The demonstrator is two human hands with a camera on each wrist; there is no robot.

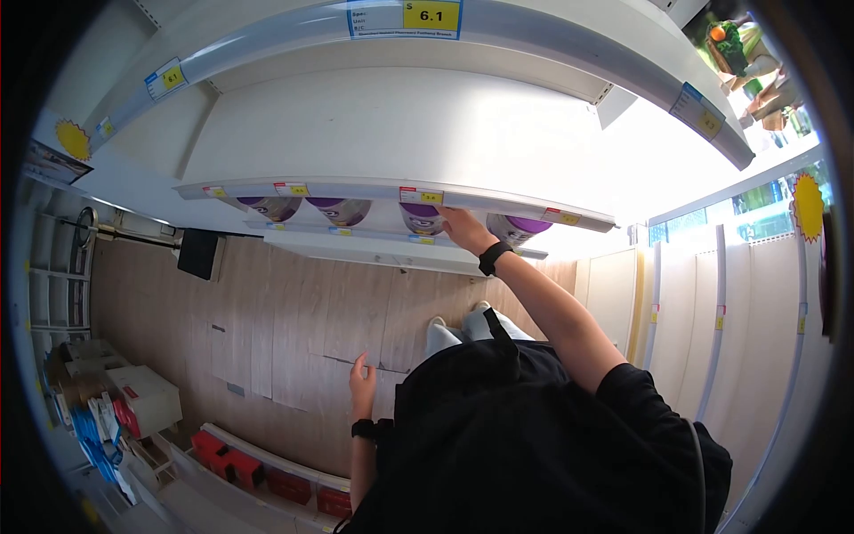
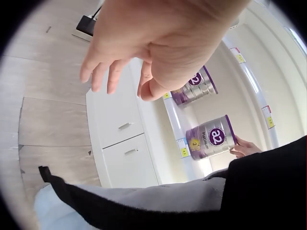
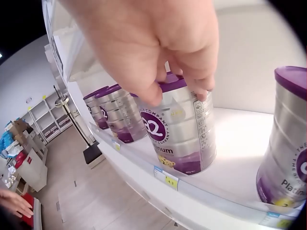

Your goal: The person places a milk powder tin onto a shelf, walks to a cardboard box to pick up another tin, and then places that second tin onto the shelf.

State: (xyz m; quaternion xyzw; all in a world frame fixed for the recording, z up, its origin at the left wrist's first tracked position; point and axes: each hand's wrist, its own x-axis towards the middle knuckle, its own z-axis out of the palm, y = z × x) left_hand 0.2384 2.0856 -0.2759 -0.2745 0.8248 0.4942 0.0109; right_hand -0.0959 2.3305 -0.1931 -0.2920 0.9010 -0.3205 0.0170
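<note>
While the right hand (image 3: 156, 43) grips one can (image 3: 184, 136), more cans (image 3: 123, 115) flank it; left hand (image 2: 153, 43) hangs loose.

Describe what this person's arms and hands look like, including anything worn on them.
Both the left hand and right hand are bare, without gloves. A black band circles each wrist. The right arm comes out of a short black sleeve; the left one cannot be made out.

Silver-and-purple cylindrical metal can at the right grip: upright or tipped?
Upright: the can stands base-down on the white shelf, its purple lid on top, under the right grip.
</note>
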